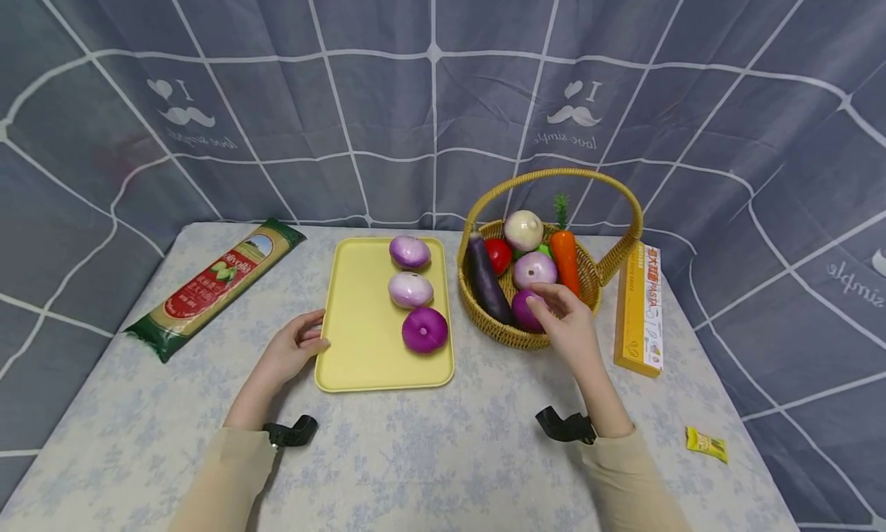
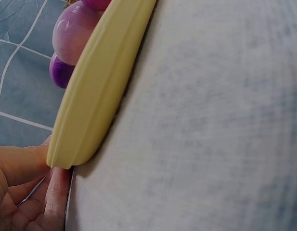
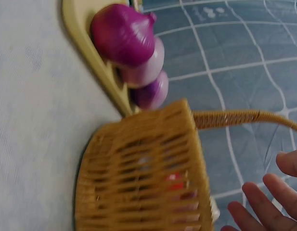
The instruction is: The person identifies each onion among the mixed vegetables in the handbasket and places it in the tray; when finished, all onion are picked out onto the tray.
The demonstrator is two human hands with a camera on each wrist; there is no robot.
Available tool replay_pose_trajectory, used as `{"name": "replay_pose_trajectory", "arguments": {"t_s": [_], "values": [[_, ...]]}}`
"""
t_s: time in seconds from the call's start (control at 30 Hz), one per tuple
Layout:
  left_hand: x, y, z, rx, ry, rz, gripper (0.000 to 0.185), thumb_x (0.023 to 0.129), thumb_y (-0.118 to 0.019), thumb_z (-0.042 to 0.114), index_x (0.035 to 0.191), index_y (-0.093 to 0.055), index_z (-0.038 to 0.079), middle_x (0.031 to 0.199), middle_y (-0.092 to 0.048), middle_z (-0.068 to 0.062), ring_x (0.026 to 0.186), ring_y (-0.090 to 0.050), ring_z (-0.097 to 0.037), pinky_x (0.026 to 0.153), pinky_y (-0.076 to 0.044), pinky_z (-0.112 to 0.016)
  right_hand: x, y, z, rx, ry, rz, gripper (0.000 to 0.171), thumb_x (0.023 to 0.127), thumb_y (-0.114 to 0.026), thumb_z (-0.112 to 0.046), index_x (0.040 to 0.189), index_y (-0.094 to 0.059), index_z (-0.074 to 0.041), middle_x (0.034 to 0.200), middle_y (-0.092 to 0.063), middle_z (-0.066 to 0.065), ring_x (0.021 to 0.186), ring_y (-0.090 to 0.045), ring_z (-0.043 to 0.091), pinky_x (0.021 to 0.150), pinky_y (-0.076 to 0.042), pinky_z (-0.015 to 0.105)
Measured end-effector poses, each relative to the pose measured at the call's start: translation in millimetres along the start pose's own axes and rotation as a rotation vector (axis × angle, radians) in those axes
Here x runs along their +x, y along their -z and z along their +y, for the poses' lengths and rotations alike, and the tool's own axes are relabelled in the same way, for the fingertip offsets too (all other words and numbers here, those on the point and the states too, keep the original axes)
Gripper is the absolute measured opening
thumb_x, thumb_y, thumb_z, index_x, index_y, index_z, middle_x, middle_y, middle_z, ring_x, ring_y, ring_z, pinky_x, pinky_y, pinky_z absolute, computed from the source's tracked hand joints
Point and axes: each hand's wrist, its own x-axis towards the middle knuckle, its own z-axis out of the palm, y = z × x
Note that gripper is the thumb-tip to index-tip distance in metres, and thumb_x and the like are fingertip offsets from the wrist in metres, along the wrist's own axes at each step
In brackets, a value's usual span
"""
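Note:
A yellow tray (image 1: pixel 360 313) lies on the table with three onions along its right side: a deep magenta onion (image 1: pixel 425 330), a paler purple-white onion (image 1: pixel 411 289) and another purple onion (image 1: pixel 410 252). My left hand (image 1: pixel 294 347) pinches the tray's left rim between thumb and fingers. To the right stands a wicker basket (image 1: pixel 508 336) with a tall handle. My right hand (image 1: pixel 567 324) reaches over its front rim, fingers apart beside a purple onion (image 1: pixel 524 310). In the right wrist view its fingers (image 3: pixel 261 204) are spread with nothing between them.
The basket also holds an eggplant (image 1: pixel 487 282), a tomato (image 1: pixel 497 255), a white onion (image 1: pixel 523 231), a purple-white onion (image 1: pixel 534 270) and a carrot (image 1: pixel 564 259). A pasta bag (image 1: pixel 221 282) lies left, a yellow pasta box (image 1: pixel 638 313) and small yellow packet (image 1: pixel 707 444) right.

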Motion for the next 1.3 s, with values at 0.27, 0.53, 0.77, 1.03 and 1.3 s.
{"name": "replay_pose_trajectory", "arguments": {"t_s": [0.27, 0.53, 0.77, 1.03, 1.3], "values": [[1.3, 2.0, 0.8, 0.018, -0.032, -0.004, 0.061, 0.099, -0.059, 0.012, 0.153, -0.034, 0.005, 0.149, -0.044, -0.021, 0.126, -0.050, -0.034, 0.094, -0.050, -0.035, 6.4, 15.1, 13.4, -0.055, -0.006, -0.009, 0.036, 0.095, -0.067, -0.025, 0.123, -0.064, -0.002, 0.127, -0.065, 0.016, 0.129, -0.055, 0.030, 0.112, -0.040, 0.043], [1.4, 2.4, 2.4, 0.019, -0.032, -0.003, 0.061, 0.098, -0.059, 0.011, 0.153, -0.034, 0.005, 0.148, -0.045, -0.021, 0.126, -0.050, -0.035, 0.094, -0.050, -0.036, 12.5, 17.7, 14.8, -0.099, -0.008, -0.035, 0.038, 0.094, -0.068, -0.022, 0.125, -0.062, 0.000, 0.130, -0.062, 0.018, 0.132, -0.052, 0.033, 0.114, -0.037, 0.045], [0.9, 3.1, 2.9, 0.019, -0.034, -0.003, 0.060, 0.098, -0.059, 0.011, 0.153, -0.034, 0.005, 0.149, -0.044, -0.021, 0.126, -0.050, -0.035, 0.094, -0.050, -0.037, 20.4, 17.1, 18.6, -0.244, 0.008, -0.060, 0.041, 0.092, -0.071, -0.027, 0.124, -0.063, -0.002, 0.128, -0.061, 0.019, 0.129, -0.052, 0.037, 0.111, -0.040, 0.049], [0.7, 2.6, 2.0, 0.022, -0.027, 0.004, 0.060, 0.098, -0.060, 0.011, 0.153, -0.034, 0.005, 0.148, -0.046, -0.021, 0.125, -0.051, -0.034, 0.088, -0.050, -0.027, 29.8, 17.7, 20.4, -0.393, 0.033, -0.169, 0.046, 0.090, -0.072, -0.029, 0.125, -0.062, -0.001, 0.126, -0.060, 0.022, 0.116, -0.055, 0.038, 0.102, -0.044, 0.054], [-0.6, 1.1, -0.6, 0.009, -0.015, 0.001, 0.061, 0.098, -0.060, 0.013, 0.153, -0.034, 0.005, 0.148, -0.045, -0.021, 0.125, -0.051, -0.034, 0.085, -0.050, -0.021, 38.3, 17.6, 26.6, -0.477, 0.026, -0.250, 0.051, 0.089, -0.073, -0.032, 0.129, -0.060, -0.003, 0.127, -0.060, 0.022, 0.114, -0.056, 0.037, 0.101, -0.046, 0.053]]}}
